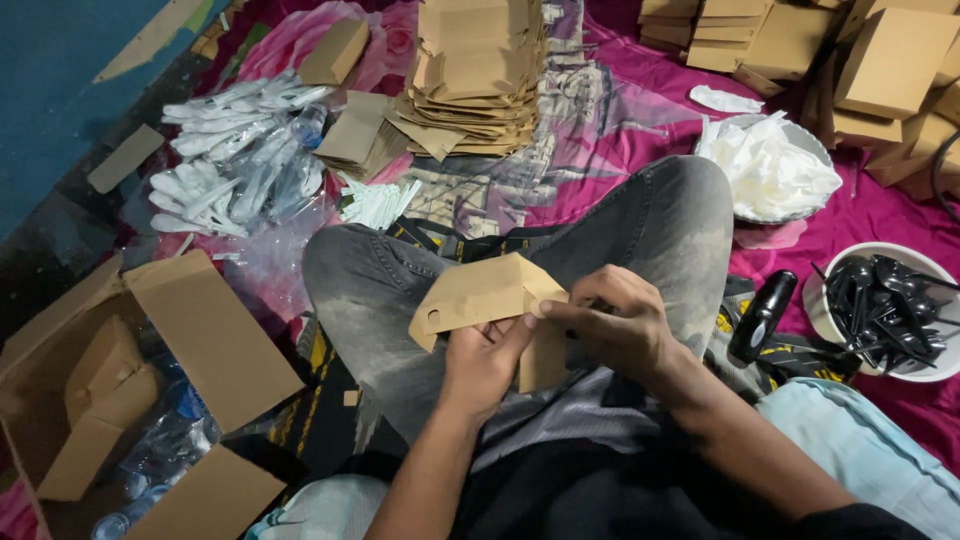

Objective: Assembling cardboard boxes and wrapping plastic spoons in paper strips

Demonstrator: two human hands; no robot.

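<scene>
Above my lap, both hands hold a flat brown cardboard sleeve [478, 292] with a small hole near its left end. My left hand [482, 362] grips it from below, thumb pressed on its lower edge. My right hand [618, 325] pinches its right end between thumb and fingers. I sit cross-legged in grey jeans [660, 225].
A tall stack of flat brown sleeves [478, 75] lies ahead. White plastic spoons in clear bags [235, 150] lie to the left, beside an open cardboard box [120, 380]. At right are a bowl of black cutlery [890, 305], a bowl of white napkins [770, 170] and folded boxes [890, 60].
</scene>
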